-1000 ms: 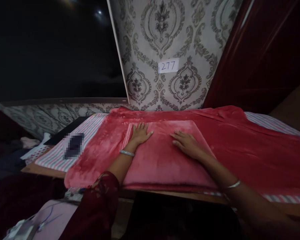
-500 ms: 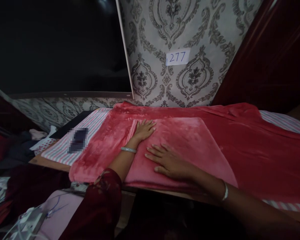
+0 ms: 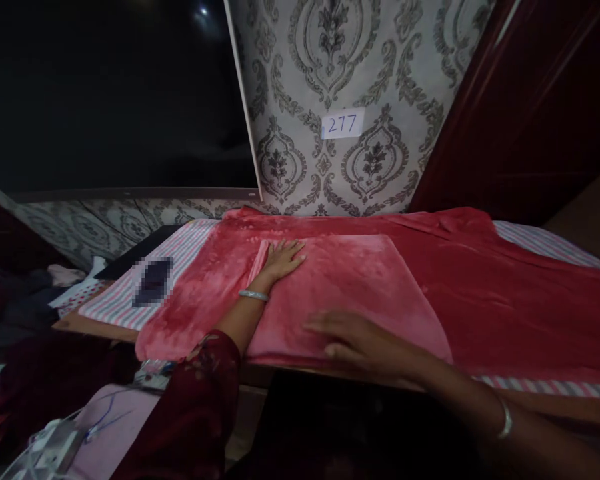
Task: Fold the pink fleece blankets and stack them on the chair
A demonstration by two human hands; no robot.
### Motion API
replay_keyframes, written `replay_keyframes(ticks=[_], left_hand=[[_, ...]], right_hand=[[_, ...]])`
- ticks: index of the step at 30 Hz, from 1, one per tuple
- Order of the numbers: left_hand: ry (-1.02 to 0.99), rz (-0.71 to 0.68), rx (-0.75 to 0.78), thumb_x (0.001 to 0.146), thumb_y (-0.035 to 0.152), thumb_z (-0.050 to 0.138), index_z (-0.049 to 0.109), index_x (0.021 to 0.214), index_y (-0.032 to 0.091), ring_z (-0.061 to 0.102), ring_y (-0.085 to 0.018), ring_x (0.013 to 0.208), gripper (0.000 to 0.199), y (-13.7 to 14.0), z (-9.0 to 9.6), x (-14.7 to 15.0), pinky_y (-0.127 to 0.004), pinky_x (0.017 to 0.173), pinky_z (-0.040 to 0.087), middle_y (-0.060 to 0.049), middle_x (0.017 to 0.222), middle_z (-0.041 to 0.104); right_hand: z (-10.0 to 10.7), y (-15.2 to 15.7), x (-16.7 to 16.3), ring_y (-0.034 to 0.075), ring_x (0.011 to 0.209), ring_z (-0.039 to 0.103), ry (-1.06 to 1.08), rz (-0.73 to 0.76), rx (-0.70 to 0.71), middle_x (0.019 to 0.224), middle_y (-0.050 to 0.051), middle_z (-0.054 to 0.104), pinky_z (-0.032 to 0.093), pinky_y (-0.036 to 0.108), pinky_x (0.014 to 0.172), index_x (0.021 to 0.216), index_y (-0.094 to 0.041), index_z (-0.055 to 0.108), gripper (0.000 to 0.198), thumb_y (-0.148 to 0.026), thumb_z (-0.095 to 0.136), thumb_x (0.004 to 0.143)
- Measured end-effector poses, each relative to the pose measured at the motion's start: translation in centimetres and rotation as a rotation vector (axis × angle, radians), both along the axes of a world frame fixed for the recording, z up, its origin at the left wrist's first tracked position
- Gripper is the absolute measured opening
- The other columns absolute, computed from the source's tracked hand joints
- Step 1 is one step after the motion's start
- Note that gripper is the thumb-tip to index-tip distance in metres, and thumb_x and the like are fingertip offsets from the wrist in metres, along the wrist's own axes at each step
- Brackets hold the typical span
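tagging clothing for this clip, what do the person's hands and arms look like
The left hand and right hand are gloveless. On the left, a dark red sleeve with a paler pattern and a greyish bangle; on the right, a silvery bangle, no sleeve visible.

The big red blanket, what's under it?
A striped cloth pokes out from under the red blanket at the left, far right and near right edges, with a brown board below. Anything beneath the blanket's middle is covered, so I can't tell.
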State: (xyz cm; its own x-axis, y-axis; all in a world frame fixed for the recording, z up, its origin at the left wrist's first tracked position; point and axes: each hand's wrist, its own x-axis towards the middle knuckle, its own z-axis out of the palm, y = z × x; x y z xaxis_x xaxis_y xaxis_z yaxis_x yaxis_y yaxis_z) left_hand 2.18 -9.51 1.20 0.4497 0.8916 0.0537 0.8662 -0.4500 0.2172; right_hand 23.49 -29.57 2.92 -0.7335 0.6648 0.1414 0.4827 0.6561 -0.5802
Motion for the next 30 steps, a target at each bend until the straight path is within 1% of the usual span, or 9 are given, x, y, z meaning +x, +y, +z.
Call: replay_keyframes(ticks=[2,5,7,9,12,18,22,25,30], left_hand=[[0.014,0.002,-0.014,0.099,0.056,0.034,0.035,0.157,0.032,0.017,-0.032,0.155,0.062,0.1,0.4,0.0,-0.062,0.124,0.007,-0.002,0.166,0.03],[0.029,0.028,-0.041,0.1,0.056,0.032,0.039,0.155,0.03,0.02,-0.033,0.155,0.062,0.6,1.7,0.5,-0.065,0.122,0.008,-0.005,0.165,0.031],[0.009,-0.004,-0.043,0.101,0.054,0.028,0.043,0.154,0.028,0.022,-0.031,0.154,0.06,1.2,2.7,1.5,-0.063,0.123,0.009,-0.006,0.165,0.032],[-0.036,-0.115,-0.033,0.103,0.05,0.025,0.042,0.154,0.028,0.021,-0.026,0.155,0.058,1.9,3.4,3.0,-0.057,0.125,0.01,-0.004,0.165,0.033],[-0.079,-0.251,-0.08,0.104,0.047,0.021,0.039,0.155,0.031,0.021,-0.019,0.155,0.056,2.5,3.1,5.5,-0.049,0.127,0.012,0.0,0.165,0.034],[-0.076,-0.179,-0.102,0.105,0.047,0.02,0.04,0.155,0.032,0.025,-0.019,0.154,0.055,2.3,0.2,7.4,-0.052,0.127,0.011,0.0,0.163,0.037],[-0.079,-0.22,-0.079,0.105,0.043,0.023,0.041,0.154,0.032,0.026,-0.018,0.153,0.054,2.2,-0.2,6.9,-0.051,0.127,0.012,0.0,0.162,0.039],[-0.075,-0.234,-0.071,0.104,0.041,0.027,0.041,0.154,0.03,0.026,-0.02,0.153,0.053,2.2,0.1,6.7,-0.052,0.127,0.012,-0.001,0.162,0.039],[-0.08,-0.225,-0.053,0.104,0.041,0.029,0.044,0.153,0.029,0.027,-0.023,0.153,0.053,2.4,-0.3,6.9,-0.052,0.127,0.012,-0.002,0.162,0.039]], right_hand=[[0.4,2.2,1.4,0.027,0.136,0.052,0.039,-0.162,0.112,0.146,0.008,0.057,0.04,0.049,0.115,0.144,-0.026,0.057,0.052,-0.052,0.039,0.103],[0.2,6.6,3.7,0.028,0.138,0.05,-0.001,-0.343,0.247,0.145,0.009,0.057,0.038,0.051,0.116,0.145,-0.023,0.057,0.053,-0.049,0.037,0.103],[-0.3,9.4,4.7,0.027,0.142,0.044,-0.051,-0.371,0.29,0.151,0.01,0.052,0.034,0.05,0.12,0.148,-0.021,0.052,0.055,-0.046,0.038,0.102],[-0.9,11.4,5.3,0.026,0.147,0.036,-0.104,-0.368,0.301,0.158,0.01,0.042,0.028,0.05,0.123,0.152,-0.019,0.047,0.057,-0.046,0.039,0.102],[-2.1,12.6,5.2,0.029,0.152,0.025,-0.199,-0.372,0.262,0.164,0.012,0.028,0.021,0.058,0.123,0.156,-0.022,0.041,0.06,-0.05,0.04,0.103],[-3.2,12.0,4.8,0.029,0.154,0.016,-0.271,-0.398,0.206,0.167,0.01,0.02,0.014,0.061,0.122,0.16,-0.026,0.031,0.061,-0.054,0.034,0.105],[-2.8,11.0,5.1,0.031,0.155,0.011,-0.258,-0.308,0.153,0.167,0.009,0.018,0.009,0.059,0.124,0.159,-0.027,0.032,0.066,-0.06,0.038,0.103],[-2.7,8.5,5.4,0.03,0.156,0.006,-0.208,-0.179,0.077,0.168,0.005,0.018,0.005,0.059,0.124,0.159,-0.031,0.033,0.065,-0.063,0.037,0.102],[-2.9,2.0,5.7,0.028,0.156,0.005,-0.134,-0.042,0.013,0.167,0.003,0.022,0.003,0.058,0.124,0.159,-0.034,0.031,0.062,-0.059,0.041,0.103]])
